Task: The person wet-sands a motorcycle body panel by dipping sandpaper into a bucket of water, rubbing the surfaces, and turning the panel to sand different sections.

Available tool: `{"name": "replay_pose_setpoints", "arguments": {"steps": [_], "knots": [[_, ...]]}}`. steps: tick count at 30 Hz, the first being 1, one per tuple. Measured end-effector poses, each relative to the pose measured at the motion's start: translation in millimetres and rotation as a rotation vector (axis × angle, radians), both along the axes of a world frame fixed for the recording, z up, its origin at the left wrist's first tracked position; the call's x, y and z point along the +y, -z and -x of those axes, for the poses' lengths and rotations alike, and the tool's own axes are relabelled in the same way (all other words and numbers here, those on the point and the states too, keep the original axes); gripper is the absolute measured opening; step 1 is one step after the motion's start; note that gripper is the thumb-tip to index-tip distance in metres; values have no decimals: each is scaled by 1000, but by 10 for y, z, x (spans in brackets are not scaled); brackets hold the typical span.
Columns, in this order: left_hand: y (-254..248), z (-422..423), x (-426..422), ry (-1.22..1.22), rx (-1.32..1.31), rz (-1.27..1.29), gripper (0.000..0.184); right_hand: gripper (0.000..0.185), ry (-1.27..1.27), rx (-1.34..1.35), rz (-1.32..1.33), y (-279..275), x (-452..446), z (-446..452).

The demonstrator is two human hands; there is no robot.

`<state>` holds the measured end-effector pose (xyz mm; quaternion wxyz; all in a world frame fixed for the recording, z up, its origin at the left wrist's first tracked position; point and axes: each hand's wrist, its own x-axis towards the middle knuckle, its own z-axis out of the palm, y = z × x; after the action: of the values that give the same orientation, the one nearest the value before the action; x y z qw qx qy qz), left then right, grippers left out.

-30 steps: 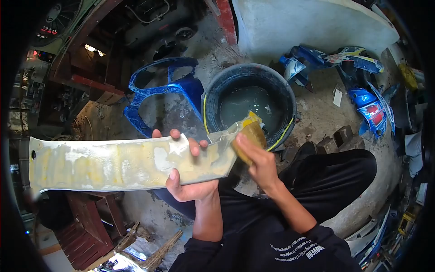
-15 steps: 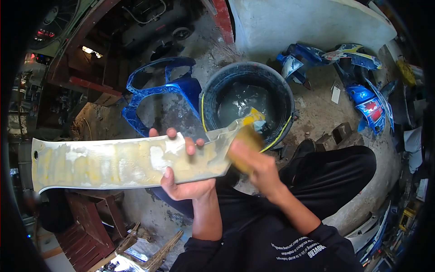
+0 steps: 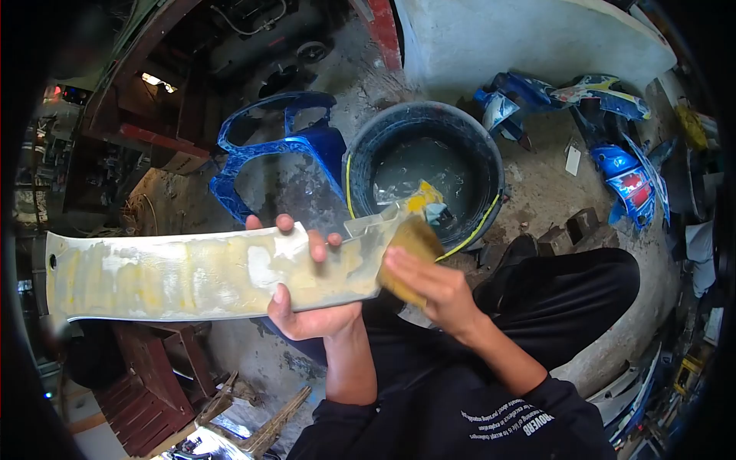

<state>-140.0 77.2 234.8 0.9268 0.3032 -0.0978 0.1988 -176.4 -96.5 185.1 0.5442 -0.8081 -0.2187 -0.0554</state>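
Note:
A long pale panel (image 3: 176,276) with white and yellowish patches lies across the view, a hole near its far left end. My left hand (image 3: 318,314) holds it from below, with the thumb on the near edge and fingertips curling over the far side. Pressed against the panel's right end is a yellow-brown pad (image 3: 410,257), gripped by my right hand (image 3: 437,287). Just beyond that end, a dark bucket (image 3: 491,165) holds murky water. A yellow and light-blue piece (image 3: 425,201) shows at the panel's tip, over the bucket.
A blue plastic frame (image 3: 318,146) lies on the floor left of the bucket. Blue fairing pieces (image 3: 617,165) are at the right, near blocks (image 3: 571,234). A red-brown wooden stool (image 3: 149,376) stands lower left. My black-trousered leg (image 3: 567,299) is folded at the right.
My right hand and the pad have shifted slightly left and down along the panel's right end. The panel and my left hand sit slightly further left. Both grips are unchanged.

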Motion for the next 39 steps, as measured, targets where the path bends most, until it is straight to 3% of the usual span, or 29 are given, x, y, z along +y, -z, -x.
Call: {"name": "replay_pose_setpoints", "arguments": {"steps": [3,5,7,9,11,14,17,21,25,30,34,39], "knots": [[30,-33,-61,-10,-1,4,79,66,87,-46,80,187,-47,-24],[44,13,-90,-32,7,-21,79,66,240,75,130,433,-109,-251],[34,1,-91,-43,17,-54,79,68,238,53,124,315,-79,-246],[13,-8,-32,-27,5,-26,80,70,4,-34,3,67,-13,-29],[2,-30,-28,-11,-5,26,79,72,-41,-28,5,-20,-29,6],[53,-3,-113,-43,14,-16,78,75,261,113,111,350,-91,-192],[38,-27,-102,-46,9,-38,78,75,143,49,70,141,-25,-124],[48,-43,-94,-18,13,17,78,57,-37,-40,-9,-275,120,148],[97,-22,-173,-78,61,-38,78,69,167,58,55,66,25,-99],[94,-25,-148,-50,31,1,78,66,-84,-50,39,-343,47,117],[96,-12,-182,-91,58,-9,77,67,97,25,145,-58,-86,-72],[35,-11,-139,-66,52,1,76,66,-74,-41,66,-283,-15,144]]}}
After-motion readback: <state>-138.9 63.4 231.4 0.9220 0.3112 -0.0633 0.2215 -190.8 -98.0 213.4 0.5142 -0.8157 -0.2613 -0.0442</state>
